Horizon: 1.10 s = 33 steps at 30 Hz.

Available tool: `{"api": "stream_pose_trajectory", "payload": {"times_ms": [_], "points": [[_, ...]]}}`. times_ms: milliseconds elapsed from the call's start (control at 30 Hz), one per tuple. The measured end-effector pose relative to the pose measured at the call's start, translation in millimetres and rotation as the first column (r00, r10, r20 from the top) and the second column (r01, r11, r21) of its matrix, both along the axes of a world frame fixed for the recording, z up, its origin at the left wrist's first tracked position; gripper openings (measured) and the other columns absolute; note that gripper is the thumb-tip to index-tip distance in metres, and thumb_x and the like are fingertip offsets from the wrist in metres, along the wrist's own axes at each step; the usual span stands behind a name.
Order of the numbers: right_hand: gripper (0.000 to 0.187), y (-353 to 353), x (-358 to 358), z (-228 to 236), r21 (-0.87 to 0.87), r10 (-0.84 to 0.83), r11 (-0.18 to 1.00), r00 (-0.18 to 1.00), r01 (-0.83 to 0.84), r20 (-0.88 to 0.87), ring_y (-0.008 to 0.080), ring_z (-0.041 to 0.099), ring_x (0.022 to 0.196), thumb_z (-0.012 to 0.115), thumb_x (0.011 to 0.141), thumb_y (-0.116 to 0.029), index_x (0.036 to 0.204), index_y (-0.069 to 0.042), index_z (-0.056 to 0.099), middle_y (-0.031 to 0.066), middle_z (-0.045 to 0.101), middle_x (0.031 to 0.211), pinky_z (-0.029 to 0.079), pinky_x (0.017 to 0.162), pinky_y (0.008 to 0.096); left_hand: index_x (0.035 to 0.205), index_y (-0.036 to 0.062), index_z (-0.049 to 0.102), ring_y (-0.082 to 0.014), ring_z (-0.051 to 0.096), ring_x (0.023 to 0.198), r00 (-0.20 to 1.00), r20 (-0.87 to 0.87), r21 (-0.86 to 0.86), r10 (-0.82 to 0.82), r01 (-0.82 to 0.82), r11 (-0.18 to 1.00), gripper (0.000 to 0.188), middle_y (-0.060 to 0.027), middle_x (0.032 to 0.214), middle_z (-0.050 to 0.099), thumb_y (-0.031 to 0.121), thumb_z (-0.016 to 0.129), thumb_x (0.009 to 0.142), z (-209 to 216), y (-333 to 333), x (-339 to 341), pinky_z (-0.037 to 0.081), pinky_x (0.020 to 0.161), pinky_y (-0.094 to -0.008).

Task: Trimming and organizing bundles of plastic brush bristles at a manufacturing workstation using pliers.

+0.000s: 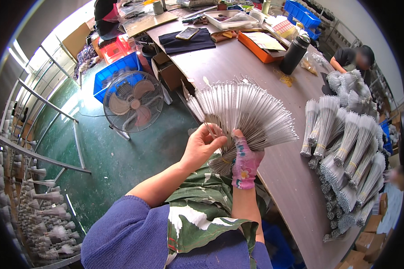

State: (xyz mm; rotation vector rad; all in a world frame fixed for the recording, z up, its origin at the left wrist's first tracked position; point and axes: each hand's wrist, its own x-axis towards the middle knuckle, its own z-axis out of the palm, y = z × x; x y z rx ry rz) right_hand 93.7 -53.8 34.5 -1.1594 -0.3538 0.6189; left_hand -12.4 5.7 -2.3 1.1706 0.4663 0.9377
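Note:
A large bundle of thin wire brushes (242, 110) with white bristles is spread like a fan over my lap, beside the table edge. My right hand (247, 163), in a pink flowered fingerless covering, grips the gathered wire stems low on the bundle, thumb up. Around the stems' lower end runs a yellowish band (226, 160). At the fan's left edge, my bare left hand (203, 145) has thumb and fingers closed on some of the brushes; exactly how many is hidden.
Banded brush bundles (345, 148) are piled on the table's (283, 179) right side. Farther back stand a black bottle (295, 54) and an orange box (260, 47). A floor fan (133, 102) and a blue crate (116, 74) are at left. Another person (352, 58) sits at far right.

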Motion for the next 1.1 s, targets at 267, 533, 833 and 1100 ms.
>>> {"api": "stream_pose_trajectory", "payload": {"times_ms": [267, 533, 833, 1100], "points": [[0.034, 0, -1, 2, 0.017, -0.065, 0.998, 0.998, 0.065, 0.012, 0.012, 0.055, 0.081, 0.071, 0.075, -0.006, 0.104, 0.004, 0.057, 0.0042, 0.06, 0.095, 0.045, 0.074, 0.0248, 0.1, 0.0012, 0.056, -0.0087, 0.058, 0.083, 1.0, -0.028, -0.161, -0.008, 0.004, 0.987, 0.014, -0.0025, 0.092, 0.061, 0.009, 0.052, 0.09, 10, -1, -3, 0.049, 0.074, -0.0239], [0.036, -2, 2, 1, 0.044, -0.053, 0.997, 0.997, 0.055, -0.055, 0.0118, 0.055, 0.081, 0.072, 0.074, -0.006, 0.105, 0.003, 0.056, 0.0038, 0.059, 0.095, 0.045, 0.074, 0.0244, 0.095, 0.0029, 0.053, -0.0097, 0.058, 0.084, 1.0, -0.008, -0.145, -0.02, 0.018, 0.989, 0.01, -0.0041, 0.091, 0.061, 0.011, 0.053, 0.09, 6, -1, -2, 0.048, 0.076, -0.0255], [0.035, -2, 1, 3, 0.046, -0.043, 0.998, 0.993, 0.049, -0.109, 0.0117, 0.056, 0.08, 0.071, 0.074, -0.005, 0.104, 0.003, 0.057, 0.0034, 0.059, 0.094, 0.046, 0.072, 0.024, 0.095, 0.004, 0.053, -0.0152, 0.06, 0.087, 0.998, 0.056, -0.155, -0.031, 0.039, 0.987, 0.009, -0.0042, 0.095, 0.057, 0.01, 0.055, 0.088, 2, -1, -4, 0.05, 0.079, -0.0299], [0.038, 3, 6, -10, 0.047, -0.095, 0.994, 0.986, 0.102, -0.138, 0.0122, 0.055, 0.081, 0.073, 0.072, -0.005, 0.105, 0.002, 0.056, 0.0034, 0.059, 0.096, 0.045, 0.074, 0.0246, 0.096, 0.0036, 0.052, -0.017, 0.061, 0.086, 0.998, 0.047, -0.249, 0.031, -0.018, 0.968, 0.008, -0.0026, 0.09, 0.056, 0.006, 0.053, 0.088, 4, -3, 7, 0.052, 0.079, -0.0308]]}}
